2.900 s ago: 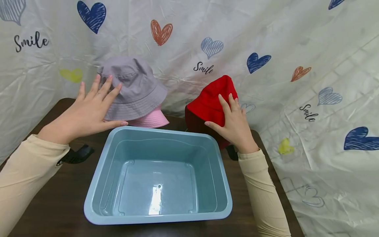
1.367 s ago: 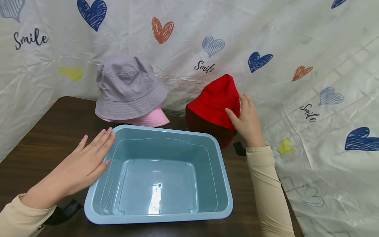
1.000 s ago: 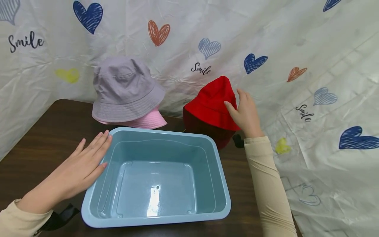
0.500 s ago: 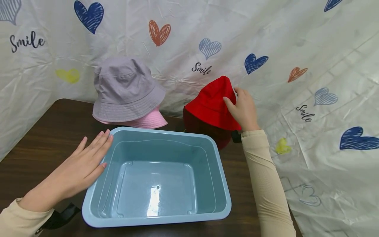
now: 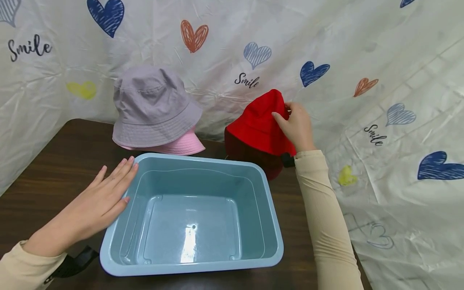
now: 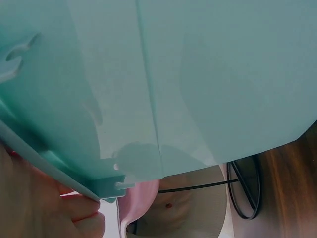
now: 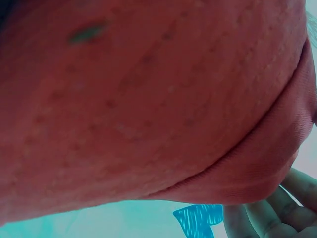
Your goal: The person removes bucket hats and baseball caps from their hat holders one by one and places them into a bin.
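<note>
In the head view, a red bucket hat [image 5: 259,125] sits beyond the right back corner of a light-blue plastic basin [image 5: 192,269]. My right hand [image 5: 299,127] pinches the right side of its crown, thumb in front and fingers curled behind. The red brim fills most of the right wrist view, with fingers [image 7: 265,218] at the crown's edge. My left hand [image 5: 92,201] lies with straight fingers on the basin's left rim. From below, the left wrist view shows the basin's outer wall [image 6: 124,99] and part of that hand.
A lavender bucket hat [image 5: 154,106] rests over a pink bucket hat [image 5: 185,144] behind the basin's left back corner. Dark thin wire loops [image 6: 242,188] show beneath the hats. A white cloth [image 5: 217,72] with printed hearts hangs behind the dark wooden table [image 5: 47,169].
My left hand has come down from beside the lavender hat to the basin's left rim. My right hand has moved round to the red hat's right side and closed in on its crown.
</note>
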`<action>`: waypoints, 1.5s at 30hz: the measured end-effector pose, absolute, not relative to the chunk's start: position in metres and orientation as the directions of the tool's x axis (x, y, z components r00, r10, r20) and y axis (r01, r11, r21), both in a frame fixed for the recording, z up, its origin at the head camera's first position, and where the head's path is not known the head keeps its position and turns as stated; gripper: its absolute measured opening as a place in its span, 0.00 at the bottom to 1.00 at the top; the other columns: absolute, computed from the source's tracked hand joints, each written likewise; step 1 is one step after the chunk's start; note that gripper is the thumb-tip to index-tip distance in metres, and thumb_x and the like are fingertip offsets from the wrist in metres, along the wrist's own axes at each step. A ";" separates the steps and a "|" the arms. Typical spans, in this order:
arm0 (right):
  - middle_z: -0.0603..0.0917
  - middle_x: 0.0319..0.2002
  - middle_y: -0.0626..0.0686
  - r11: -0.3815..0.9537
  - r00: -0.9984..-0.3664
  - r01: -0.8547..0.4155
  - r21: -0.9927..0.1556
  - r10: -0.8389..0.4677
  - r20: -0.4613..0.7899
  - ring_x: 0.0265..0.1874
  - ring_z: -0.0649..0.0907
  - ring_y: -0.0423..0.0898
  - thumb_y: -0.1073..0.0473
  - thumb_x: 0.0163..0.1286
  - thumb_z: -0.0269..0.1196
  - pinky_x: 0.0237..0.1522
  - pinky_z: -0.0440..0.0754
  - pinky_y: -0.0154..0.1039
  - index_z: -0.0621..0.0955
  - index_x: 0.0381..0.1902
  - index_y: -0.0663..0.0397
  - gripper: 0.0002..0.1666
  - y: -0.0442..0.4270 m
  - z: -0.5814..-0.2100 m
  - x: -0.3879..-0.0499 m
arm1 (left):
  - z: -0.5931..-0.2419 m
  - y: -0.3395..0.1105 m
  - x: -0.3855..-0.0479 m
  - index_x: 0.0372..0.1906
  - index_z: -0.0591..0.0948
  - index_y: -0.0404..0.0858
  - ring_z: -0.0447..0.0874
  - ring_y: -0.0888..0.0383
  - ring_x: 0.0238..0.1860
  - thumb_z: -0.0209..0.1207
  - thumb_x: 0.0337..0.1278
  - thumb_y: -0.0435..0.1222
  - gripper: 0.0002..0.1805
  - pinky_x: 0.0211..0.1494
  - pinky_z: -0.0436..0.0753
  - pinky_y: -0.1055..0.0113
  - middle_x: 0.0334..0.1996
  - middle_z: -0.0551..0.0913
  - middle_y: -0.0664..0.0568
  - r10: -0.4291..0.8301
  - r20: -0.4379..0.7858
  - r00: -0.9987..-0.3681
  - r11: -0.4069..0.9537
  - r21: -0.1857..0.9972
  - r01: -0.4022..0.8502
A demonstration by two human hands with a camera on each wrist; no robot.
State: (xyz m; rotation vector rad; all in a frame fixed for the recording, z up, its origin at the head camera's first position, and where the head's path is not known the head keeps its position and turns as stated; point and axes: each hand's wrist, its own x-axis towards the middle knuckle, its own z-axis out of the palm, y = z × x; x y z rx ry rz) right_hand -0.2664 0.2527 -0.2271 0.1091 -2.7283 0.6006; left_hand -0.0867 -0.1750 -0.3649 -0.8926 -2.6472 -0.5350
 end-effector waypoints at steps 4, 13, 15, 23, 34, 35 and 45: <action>0.75 0.52 0.64 0.909 -0.935 -0.150 -0.389 -0.002 0.356 0.45 0.74 0.57 0.53 0.66 0.61 0.46 0.79 0.51 0.72 0.60 0.65 0.30 0.252 -0.226 -0.269 | -0.365 -0.175 -0.087 0.74 0.48 0.33 0.34 0.56 0.74 0.49 0.65 0.36 0.37 0.72 0.32 0.54 0.75 0.41 0.45 0.510 0.385 -0.769 0.737 0.264 0.622; 0.76 0.52 0.65 0.914 -0.925 -0.164 -0.372 -0.012 0.381 0.46 0.74 0.58 0.55 0.65 0.62 0.48 0.77 0.51 0.72 0.58 0.68 0.29 0.251 -0.229 -0.273 | -0.366 -0.175 -0.086 0.73 0.48 0.32 0.33 0.55 0.74 0.50 0.63 0.33 0.38 0.71 0.32 0.53 0.74 0.41 0.44 0.501 0.388 -0.774 0.716 0.316 0.622; 0.75 0.52 0.65 0.913 -0.926 -0.162 -0.374 -0.010 0.378 0.46 0.74 0.58 0.55 0.65 0.62 0.48 0.77 0.51 0.72 0.58 0.67 0.28 0.251 -0.230 -0.273 | -0.366 -0.175 -0.086 0.73 0.48 0.32 0.33 0.55 0.74 0.51 0.63 0.33 0.38 0.71 0.32 0.53 0.75 0.41 0.44 0.500 0.390 -0.773 0.714 0.320 0.623; 0.75 0.54 0.65 0.873 -0.936 -0.155 -0.463 0.020 0.351 0.49 0.75 0.58 0.57 0.65 0.62 0.50 0.77 0.52 0.71 0.60 0.66 0.28 0.251 -0.230 -0.273 | -0.368 -0.175 -0.085 0.74 0.48 0.33 0.33 0.55 0.74 0.51 0.62 0.33 0.38 0.72 0.31 0.55 0.75 0.40 0.45 0.493 0.398 -0.774 0.710 0.331 0.622; 0.76 0.53 0.64 0.822 -0.938 -0.142 -0.551 0.066 0.341 0.49 0.76 0.57 0.59 0.66 0.61 0.50 0.77 0.50 0.71 0.59 0.65 0.26 0.251 -0.231 -0.274 | -0.368 -0.173 -0.084 0.74 0.47 0.34 0.33 0.55 0.74 0.51 0.62 0.32 0.39 0.72 0.32 0.55 0.75 0.39 0.47 0.488 0.404 -0.774 0.698 0.351 0.624; 0.76 0.53 0.64 0.822 -0.935 -0.144 -0.551 0.068 0.347 0.48 0.76 0.57 0.59 0.66 0.61 0.50 0.77 0.50 0.71 0.59 0.65 0.26 0.251 -0.231 -0.274 | -0.368 -0.173 -0.084 0.74 0.47 0.34 0.33 0.55 0.74 0.51 0.62 0.32 0.39 0.72 0.32 0.55 0.75 0.39 0.47 0.488 0.403 -0.775 0.698 0.353 0.623; 0.78 0.48 0.65 0.821 -0.909 -0.171 -0.545 0.083 0.409 0.45 0.76 0.57 0.60 0.68 0.57 0.50 0.76 0.49 0.73 0.53 0.67 0.20 0.251 -0.234 -0.276 | -0.368 -0.172 -0.085 0.74 0.48 0.34 0.35 0.54 0.74 0.51 0.61 0.32 0.39 0.72 0.33 0.53 0.75 0.40 0.47 0.479 0.417 -0.772 0.688 0.368 0.625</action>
